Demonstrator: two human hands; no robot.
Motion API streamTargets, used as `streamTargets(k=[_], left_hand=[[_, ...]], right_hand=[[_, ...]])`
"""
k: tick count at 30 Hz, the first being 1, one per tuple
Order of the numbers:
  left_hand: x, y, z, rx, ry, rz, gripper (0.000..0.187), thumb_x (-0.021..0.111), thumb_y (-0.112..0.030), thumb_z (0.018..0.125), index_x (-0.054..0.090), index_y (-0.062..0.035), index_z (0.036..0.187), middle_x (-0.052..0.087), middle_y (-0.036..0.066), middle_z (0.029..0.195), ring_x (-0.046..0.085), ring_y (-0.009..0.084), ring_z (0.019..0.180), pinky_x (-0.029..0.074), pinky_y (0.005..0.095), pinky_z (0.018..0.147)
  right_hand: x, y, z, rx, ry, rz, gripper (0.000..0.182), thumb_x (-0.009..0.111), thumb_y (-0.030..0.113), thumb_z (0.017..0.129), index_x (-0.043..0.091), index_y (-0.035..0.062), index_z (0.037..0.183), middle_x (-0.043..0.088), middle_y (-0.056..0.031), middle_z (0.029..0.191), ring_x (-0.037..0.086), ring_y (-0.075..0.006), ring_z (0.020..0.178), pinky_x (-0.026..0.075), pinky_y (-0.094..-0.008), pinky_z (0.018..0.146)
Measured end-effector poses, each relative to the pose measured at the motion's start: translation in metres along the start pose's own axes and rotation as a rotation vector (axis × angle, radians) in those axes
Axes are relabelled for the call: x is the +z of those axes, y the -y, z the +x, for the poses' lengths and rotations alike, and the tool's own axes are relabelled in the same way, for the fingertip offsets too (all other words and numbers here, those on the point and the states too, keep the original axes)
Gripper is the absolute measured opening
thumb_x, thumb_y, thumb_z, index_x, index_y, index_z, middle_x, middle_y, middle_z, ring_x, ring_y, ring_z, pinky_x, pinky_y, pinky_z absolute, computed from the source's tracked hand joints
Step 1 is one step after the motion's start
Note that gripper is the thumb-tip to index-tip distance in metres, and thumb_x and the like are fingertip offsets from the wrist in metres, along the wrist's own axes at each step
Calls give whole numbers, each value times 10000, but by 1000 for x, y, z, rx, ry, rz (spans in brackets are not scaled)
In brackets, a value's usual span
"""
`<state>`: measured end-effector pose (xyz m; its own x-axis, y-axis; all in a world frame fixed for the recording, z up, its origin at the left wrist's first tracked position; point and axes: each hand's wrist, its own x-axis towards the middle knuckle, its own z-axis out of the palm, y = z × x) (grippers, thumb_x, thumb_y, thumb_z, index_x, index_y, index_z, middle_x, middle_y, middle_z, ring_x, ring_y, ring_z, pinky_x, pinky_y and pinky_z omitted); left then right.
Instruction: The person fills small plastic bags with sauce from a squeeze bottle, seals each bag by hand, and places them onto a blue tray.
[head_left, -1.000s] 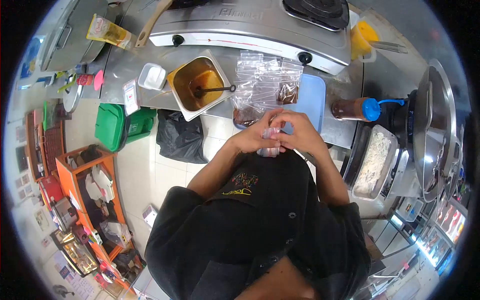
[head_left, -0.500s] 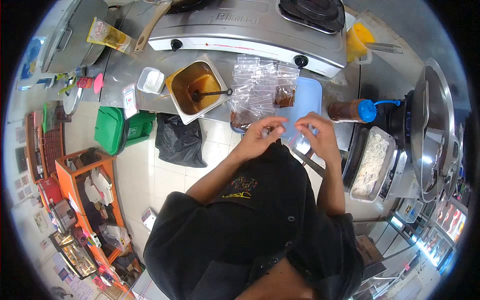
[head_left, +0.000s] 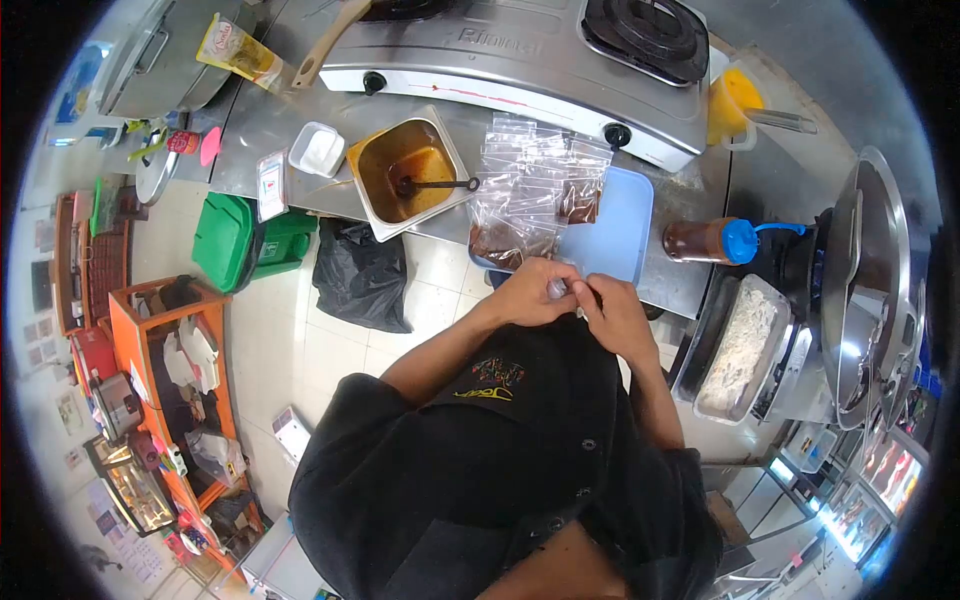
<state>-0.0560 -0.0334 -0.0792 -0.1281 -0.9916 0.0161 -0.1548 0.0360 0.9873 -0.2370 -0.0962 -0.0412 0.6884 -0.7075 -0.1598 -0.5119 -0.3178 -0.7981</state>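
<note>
Clear plastic bag (head_left: 556,289) between both hands (head_left: 575,300)

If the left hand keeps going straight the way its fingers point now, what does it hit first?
The left hand points toward the right hand, and the two already meet around a small clear bag. So it would likely press into that bag and the right fingers first, though depth is hard to judge.

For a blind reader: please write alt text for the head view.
Both hands, left hand and right hand, pinch a small clear bag at the steel counter. Behind lie filled bags and a sauce pan.
</note>
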Motion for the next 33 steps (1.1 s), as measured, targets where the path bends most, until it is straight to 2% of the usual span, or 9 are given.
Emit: streamTargets(k=[6,9,15,17,23,27,30,32,33], left_hand=[[1,-4,-2,-196,65,-145,131,709,-142,851,690,-15,879,687,117,750,654,205,676,512,341,681],[3,7,0,1,28,-40,161,716,-176,868,701,-21,907,683,111,735,657,177,678,513,340,672],[-6,-5,-1,-427,161,-261,143,693,-138,840,685,4,849,655,158,692,671,270,633,520,383,631],[4,10,-2,54,58,101,104,657,-97,846,668,6,829,675,162,714,664,285,620,523,404,618],[23,23,6,-79,-126,402,177,604,-167,799,643,5,793,622,257,704,631,455,705,526,468,658],[24,0,11,-168,-297,519,174,633,-190,784,646,-27,725,639,215,669,644,427,662,535,484,661],[8,-14,24,-76,-239,358,190,711,-185,753,675,-33,862,679,207,817,665,419,772,549,465,730],[-4,-40,39,446,-335,114,366,794,-177,728,673,-51,1051,680,178,1013,667,387,905,548,422,801],[-6,-45,40,449,-316,106,366,794,-177,728,673,-51,1051,680,178,1013,667,387,905,548,422,801]], right_hand=[[-6,-7,-6,-1,60,73,310,549,217,989,604,-35,818,607,-233,737,603,-432,711,453,-468,659],[-10,2,-2,2,80,-1,304,526,196,996,624,-35,823,623,-219,726,617,-413,691,471,-446,662],[-13,-14,-4,184,232,265,284,544,189,978,652,-17,816,658,-201,745,639,-402,692,486,-443,672],[-8,-11,-5,-55,115,-41,237,559,165,942,665,-5,815,672,-203,767,640,-413,694,498,-479,682],[14,-21,0,111,-96,-451,231,632,211,835,678,0,754,661,-258,755,651,-438,717,519,-535,701],[-5,0,8,293,-201,-476,228,650,220,800,690,12,717,658,-258,722,659,-438,716,527,-529,688],[-26,9,12,264,-285,-453,224,655,219,789,699,15,708,661,-236,698,664,-428,693,535,-513,669],[-39,12,12,117,-243,-367,221,659,219,787,697,17,707,663,-222,693,666,-412,674,538,-497,658],[-42,14,12,89,-228,-350,253,653,225,793,683,9,665,648,-214,658,646,-406,636,535,-469,644]])
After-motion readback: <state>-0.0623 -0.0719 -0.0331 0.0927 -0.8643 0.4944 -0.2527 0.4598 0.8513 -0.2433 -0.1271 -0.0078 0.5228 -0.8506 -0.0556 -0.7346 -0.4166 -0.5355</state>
